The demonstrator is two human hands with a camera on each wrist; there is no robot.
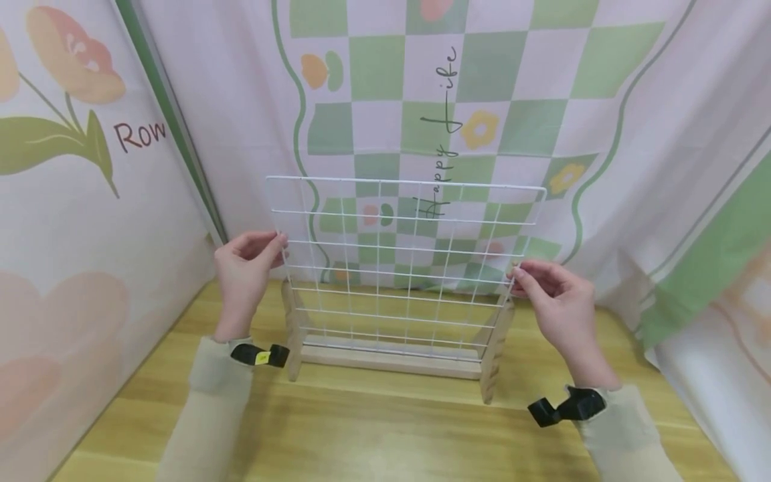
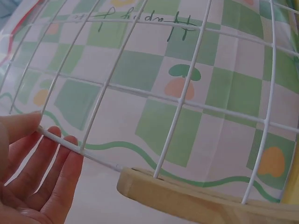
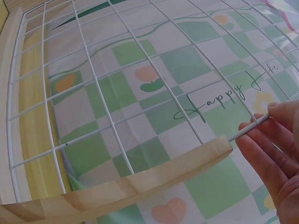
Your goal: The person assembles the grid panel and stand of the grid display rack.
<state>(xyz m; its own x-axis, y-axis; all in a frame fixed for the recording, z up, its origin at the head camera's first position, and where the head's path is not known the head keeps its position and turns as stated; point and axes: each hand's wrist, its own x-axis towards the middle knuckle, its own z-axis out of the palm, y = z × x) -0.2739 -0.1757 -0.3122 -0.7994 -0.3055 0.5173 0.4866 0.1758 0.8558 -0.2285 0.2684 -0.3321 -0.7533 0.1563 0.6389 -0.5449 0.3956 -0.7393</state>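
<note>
A white wire grid panel (image 1: 411,274) stands upright in a light wooden stand, its lower edge at the crossbar (image 1: 391,362). My left hand (image 1: 243,278) pinches the panel's left edge wire between thumb and fingers, just above the left wooden side piece (image 1: 292,335). On the opposite edge, my right hand (image 1: 560,301) pinches the wire above the right side piece (image 1: 494,355). The left wrist view shows the left fingers (image 2: 63,182) behind the edge wire, close to the rounded wooden end (image 2: 187,196). In the right wrist view, the thumb (image 3: 285,112) presses over the wire.
The stand rests on a wood-grain table (image 1: 373,435). Behind it hangs a green-and-white checked curtain (image 1: 376,67) with "Happy Life" lettering. A flower-printed cloth wall (image 1: 162,221) borders the left side, and more cloth (image 1: 711,268) hangs at the right. Black straps with cameras (image 1: 581,405) sit on both wrists.
</note>
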